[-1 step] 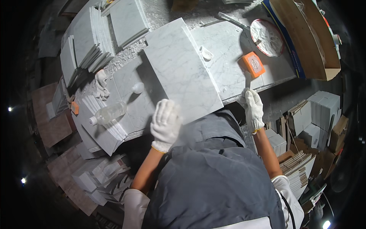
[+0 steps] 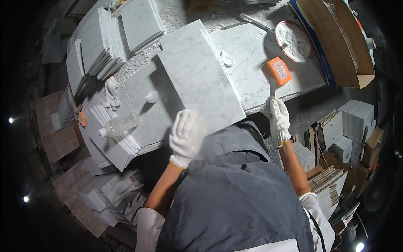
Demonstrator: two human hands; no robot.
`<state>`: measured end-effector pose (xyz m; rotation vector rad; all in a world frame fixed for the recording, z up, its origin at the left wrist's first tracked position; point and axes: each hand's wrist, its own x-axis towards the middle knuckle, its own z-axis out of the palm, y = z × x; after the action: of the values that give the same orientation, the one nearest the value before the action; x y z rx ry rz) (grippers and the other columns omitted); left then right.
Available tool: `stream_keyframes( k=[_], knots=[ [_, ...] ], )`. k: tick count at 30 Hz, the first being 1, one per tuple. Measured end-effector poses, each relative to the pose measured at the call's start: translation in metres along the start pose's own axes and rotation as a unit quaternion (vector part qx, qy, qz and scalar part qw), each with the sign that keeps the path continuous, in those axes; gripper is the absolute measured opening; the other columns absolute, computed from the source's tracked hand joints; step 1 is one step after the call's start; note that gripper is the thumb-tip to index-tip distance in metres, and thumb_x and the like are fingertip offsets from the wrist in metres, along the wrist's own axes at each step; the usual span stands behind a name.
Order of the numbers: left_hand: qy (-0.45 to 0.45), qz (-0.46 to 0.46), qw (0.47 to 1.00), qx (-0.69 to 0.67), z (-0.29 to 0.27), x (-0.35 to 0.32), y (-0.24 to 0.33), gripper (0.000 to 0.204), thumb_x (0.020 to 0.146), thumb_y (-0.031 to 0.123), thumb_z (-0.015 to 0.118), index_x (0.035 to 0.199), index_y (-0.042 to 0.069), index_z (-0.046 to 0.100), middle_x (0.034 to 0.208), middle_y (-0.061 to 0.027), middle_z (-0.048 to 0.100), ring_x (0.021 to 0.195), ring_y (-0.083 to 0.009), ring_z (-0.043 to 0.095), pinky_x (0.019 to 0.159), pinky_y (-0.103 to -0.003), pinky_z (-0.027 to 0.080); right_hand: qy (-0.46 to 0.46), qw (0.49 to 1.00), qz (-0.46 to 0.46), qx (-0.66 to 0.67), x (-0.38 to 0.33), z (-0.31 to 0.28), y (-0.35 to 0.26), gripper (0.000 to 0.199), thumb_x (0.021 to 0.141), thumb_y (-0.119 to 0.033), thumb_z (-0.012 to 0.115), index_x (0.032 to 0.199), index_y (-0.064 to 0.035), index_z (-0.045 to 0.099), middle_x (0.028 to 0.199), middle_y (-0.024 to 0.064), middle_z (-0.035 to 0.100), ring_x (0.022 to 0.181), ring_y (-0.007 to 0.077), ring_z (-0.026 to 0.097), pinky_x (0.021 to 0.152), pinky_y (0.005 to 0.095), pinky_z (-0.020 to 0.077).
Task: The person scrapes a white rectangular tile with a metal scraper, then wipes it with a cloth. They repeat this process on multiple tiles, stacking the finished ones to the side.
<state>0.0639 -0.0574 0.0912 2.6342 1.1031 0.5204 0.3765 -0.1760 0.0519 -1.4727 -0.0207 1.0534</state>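
A large white marble tile [image 2: 199,71] with grey veins lies tilted across the work surface, raised above the slabs under it. My left hand [image 2: 185,136], in a white knit glove, covers its near left corner. The fingers there are bunched and partly smeared by motion, so whether they grip the edge is hidden. My right hand [image 2: 278,119], gloved too, is closed around a putty knife [image 2: 272,89] with its flat blade pointing away from me. Just beyond the blade sits an orange box [image 2: 279,70]. White paste fills a red-rimmed round container [image 2: 294,42] farther off.
Stacked marble tiles [image 2: 100,40] stand at the far left. A clear bottle [image 2: 122,124] lies on thin tiles beside a small translucent cap-like piece [image 2: 152,97]. A crumpled glove [image 2: 111,92] is near them. An open cardboard box [image 2: 342,42] borders the right; white boxes [image 2: 357,122] stand below.
My left hand has shifted slightly right along the tile's near corner. My right hand and the putty knife look unmoved.
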Motion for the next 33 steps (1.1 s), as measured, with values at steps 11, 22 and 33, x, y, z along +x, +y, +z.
stream_keyframes(
  k=[11,22,33],
  knots=[
    [0.015,0.099,0.995,0.028,-0.005,0.046,0.010,0.050,0.086,0.021,0.073,0.133,0.009,0.064,0.145,-0.0105,0.057,0.140,-0.0329,0.046,0.119,-0.045,0.035,-0.012,1.000,-0.011,0.006,0.007,0.010,-0.002,0.026,0.103,-0.022,0.063,0.120,-0.0031,0.063,0.102,0.0042,0.066,0.084,0.0131,0.066,0.083,0.0327,0.0575],
    [-0.348,0.240,0.903,0.073,0.012,0.137,0.079,0.077,0.093,0.064,0.053,0.154,0.019,0.043,0.163,-0.0100,0.036,0.150,-0.0341,0.032,0.124,-0.052,0.021,0.002,0.998,-0.058,0.025,0.011,0.043,-0.008,0.026,0.105,-0.022,0.058,0.119,-0.0011,0.063,0.100,0.0046,0.067,0.083,0.0135,0.065,0.080,0.0319,0.0587],
    [-0.116,0.121,0.965,0.202,0.034,0.214,-0.070,0.084,0.096,0.057,0.049,0.159,0.005,0.030,0.167,-0.0141,0.027,0.157,-0.0328,0.014,0.127,-0.048,0.006,-0.006,0.998,-0.043,0.049,0.021,0.043,-0.018,0.026,0.104,-0.020,0.060,0.120,0.0007,0.062,0.101,0.0093,0.069,0.084,0.0167,0.068,0.079,0.0355,0.0618]
  ],
)
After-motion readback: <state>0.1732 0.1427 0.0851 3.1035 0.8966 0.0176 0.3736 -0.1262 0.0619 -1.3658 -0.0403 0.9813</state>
